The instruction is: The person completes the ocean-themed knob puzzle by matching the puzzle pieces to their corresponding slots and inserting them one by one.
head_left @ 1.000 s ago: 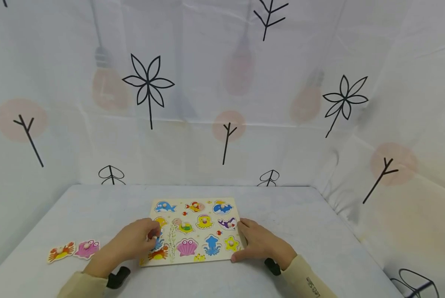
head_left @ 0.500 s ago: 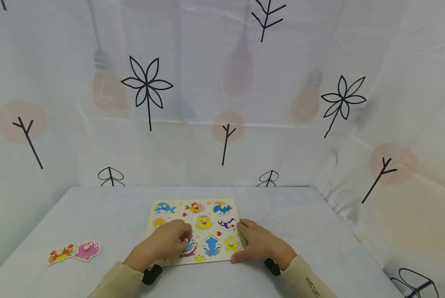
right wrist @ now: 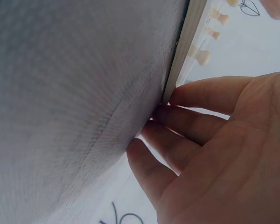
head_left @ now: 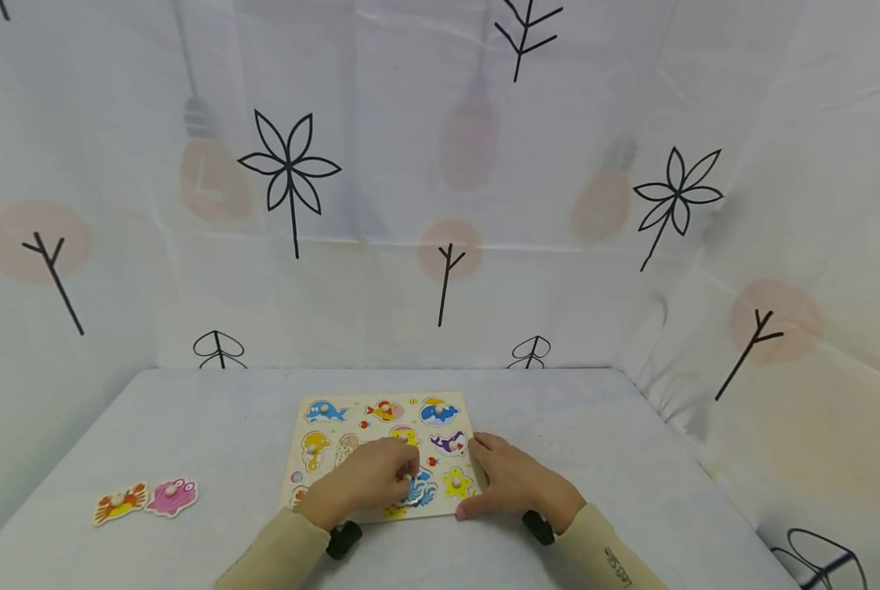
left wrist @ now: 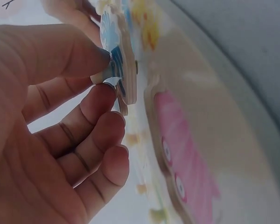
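In the head view, the left hand (head_left: 372, 479) is over the lower part of a cream wooden knob puzzle board (head_left: 289, 474). Its thumb and index finger pinch a blue-and-white puzzle piece (left wrist: 115, 53) by its knob, seen edge-on in the left wrist view. The piece is tilted at the board's blue squid picture (head_left: 431, 490); whether it sits in a recess I cannot tell. A pink shell piece (left wrist: 182, 149) lies near the fingers. The right hand (head_left: 517, 479) rests at the board's right edge, fingers fairly straight against its side, thumb at the near corner.
A crab piece (head_left: 120, 502) and a pink fish-like piece (head_left: 172, 497) lie left of the board on the white-covered table (head_left: 211, 426). More sea-animal pieces, such as a yellow star (head_left: 458, 483), are on the board. A patterned cloth (head_left: 381, 287) hangs behind.
Carrying the blue piece, the left hand has moved right across the board, from the crab at lower left, past the pink shell, to the squid picture. The right hand has stayed put.
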Available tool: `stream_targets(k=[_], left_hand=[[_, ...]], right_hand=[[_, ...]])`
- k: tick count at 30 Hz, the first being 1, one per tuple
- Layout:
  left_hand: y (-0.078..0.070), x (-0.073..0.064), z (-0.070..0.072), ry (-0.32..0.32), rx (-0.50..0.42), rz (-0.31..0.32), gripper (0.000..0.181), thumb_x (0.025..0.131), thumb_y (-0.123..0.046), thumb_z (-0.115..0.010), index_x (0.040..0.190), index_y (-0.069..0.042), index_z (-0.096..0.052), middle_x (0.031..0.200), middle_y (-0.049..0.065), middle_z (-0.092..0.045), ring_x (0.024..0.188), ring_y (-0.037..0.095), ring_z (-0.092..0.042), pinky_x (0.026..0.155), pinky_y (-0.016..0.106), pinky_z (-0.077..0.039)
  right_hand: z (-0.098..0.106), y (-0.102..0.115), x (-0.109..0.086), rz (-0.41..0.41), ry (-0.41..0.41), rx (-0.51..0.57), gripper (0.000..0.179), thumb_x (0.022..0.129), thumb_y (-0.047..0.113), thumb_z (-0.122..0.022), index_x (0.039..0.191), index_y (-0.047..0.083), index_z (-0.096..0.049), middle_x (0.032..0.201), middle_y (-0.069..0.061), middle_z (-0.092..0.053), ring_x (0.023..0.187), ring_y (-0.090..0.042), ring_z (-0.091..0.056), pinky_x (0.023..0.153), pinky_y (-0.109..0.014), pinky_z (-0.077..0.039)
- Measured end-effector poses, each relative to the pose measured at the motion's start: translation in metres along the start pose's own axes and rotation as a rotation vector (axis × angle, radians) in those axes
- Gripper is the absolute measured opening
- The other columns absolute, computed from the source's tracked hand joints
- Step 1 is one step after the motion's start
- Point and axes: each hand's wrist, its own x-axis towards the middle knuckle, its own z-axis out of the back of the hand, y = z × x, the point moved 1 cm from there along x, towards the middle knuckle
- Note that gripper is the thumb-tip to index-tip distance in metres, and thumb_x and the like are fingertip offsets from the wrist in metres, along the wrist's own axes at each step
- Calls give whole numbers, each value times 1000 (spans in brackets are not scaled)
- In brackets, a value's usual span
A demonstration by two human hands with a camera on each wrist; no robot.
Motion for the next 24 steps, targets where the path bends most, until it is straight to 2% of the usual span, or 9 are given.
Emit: stream_targets(k=[8, 16, 24], left_hand=[[-4, 8, -5, 45, -19, 46, 10, 82, -17, -67, 86, -24, -61, 76, -10, -51, 71, 8, -49, 63, 26, -40], [-7, 13, -8, 55, -5, 13, 10, 82, -14, -65, 83, -22, -59, 75, -11, -51, 70, 8, -48, 64, 26, -40], [-8, 13, -11, 65, -24, 17, 10, 81, -15, -66, 84, -22, -59, 74, -10, -51, 69, 8, -48, 62, 25, -41]], right_hand=[[-1, 0, 1, -8, 2, -18, 116, 59, 79, -66, 146, 9, -36, 151, -10, -31, 136, -30, -33, 107, -50, -30], [-1, -1, 0, 1, 0, -15, 117, 59, 80, -66, 147, 8, -35, 151, -10, -31, 136, -29, -32, 108, -49, -29], [0, 0, -1, 15, -11, -21, 116, 60, 78, -66, 146, 6, -36, 150, -11, -32, 136, -30, -33, 107, -49, -30]])
